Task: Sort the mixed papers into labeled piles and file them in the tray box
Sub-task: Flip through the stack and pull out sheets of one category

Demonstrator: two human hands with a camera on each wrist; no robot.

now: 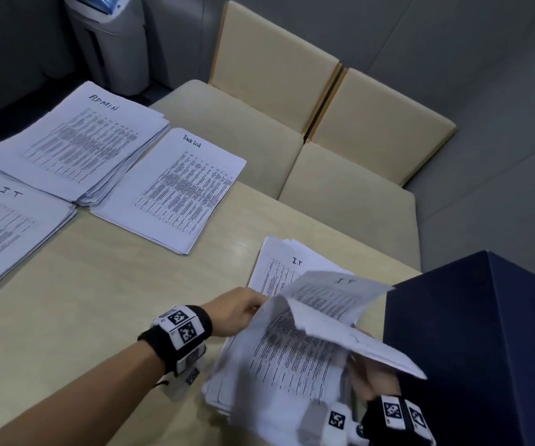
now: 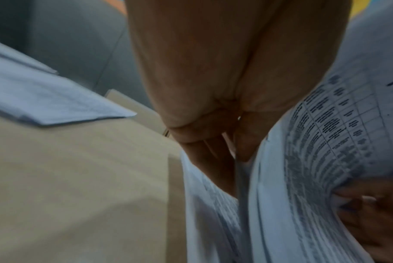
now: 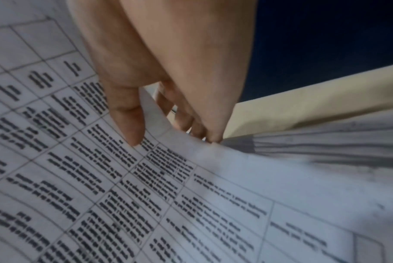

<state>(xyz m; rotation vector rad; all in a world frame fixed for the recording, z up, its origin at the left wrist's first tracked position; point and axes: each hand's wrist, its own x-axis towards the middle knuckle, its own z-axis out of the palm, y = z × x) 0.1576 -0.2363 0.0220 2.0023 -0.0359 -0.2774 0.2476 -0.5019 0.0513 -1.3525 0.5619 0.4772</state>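
Unsorted stack: near table edge, beside dark blue box. Left hand pinching stack's far side; right hand pinching lifted top sheet, marked I.T. Step: sorting, apparently. Next: carry across to I.T pile, far left.

papers: thin matt paper; table: smooth pale wood-look; box: matt navy

Beyond my pale wooden table: two beige cushioned chairs side by side, pushed up to the far edge. Grey-white plastic machine with a blue top stands in the back-left corner against the grey wall.
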